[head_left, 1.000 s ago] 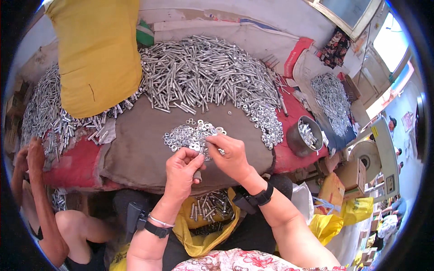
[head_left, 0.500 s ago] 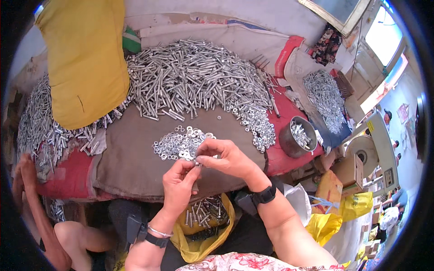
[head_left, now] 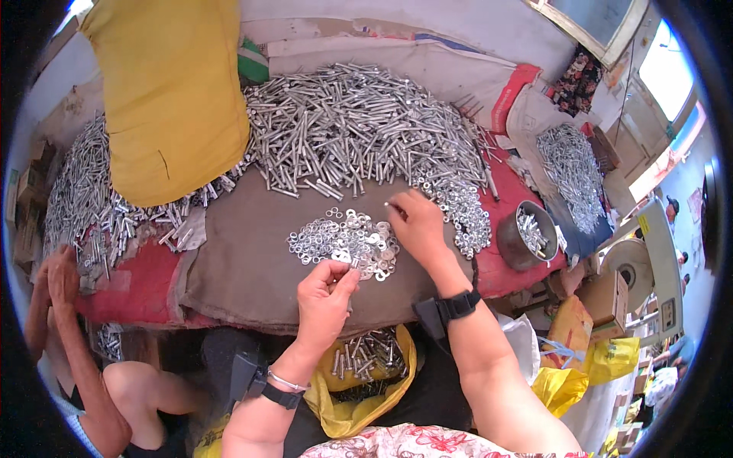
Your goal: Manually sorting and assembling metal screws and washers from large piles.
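Note:
My left hand (head_left: pixel 324 299) is closed, pinching a bolt (head_left: pixel 355 262) upright between thumb and fingertips; most of the bolt is hidden in the hand. Just beyond it on the brown cloth lies a heap of flat washers (head_left: pixel 374 243), with smaller spring washers (head_left: pixel 309 240) on its left side. My right hand (head_left: pixel 420 227) is over the cloth beside the washers, near a pile of nuts (head_left: pixel 467 221). Its fingers are bent and drawn together at the tips; what they hold, if anything, is too small to make out.
A large heap of bolts (head_left: pixel 359 122) covers the table's far side. To the right stand a metal pot (head_left: pixel 521 252) with bolts and another fastener pile (head_left: pixel 571 172). A yellow bag (head_left: pixel 324 404) with bolts opens below my hands. Another person's hands (head_left: pixel 59 278) are at far left.
My right hand has left the left hand and reached forward and right toward the nuts. The left hand keeps its pinch on the bolt. The whole view has shifted slightly.

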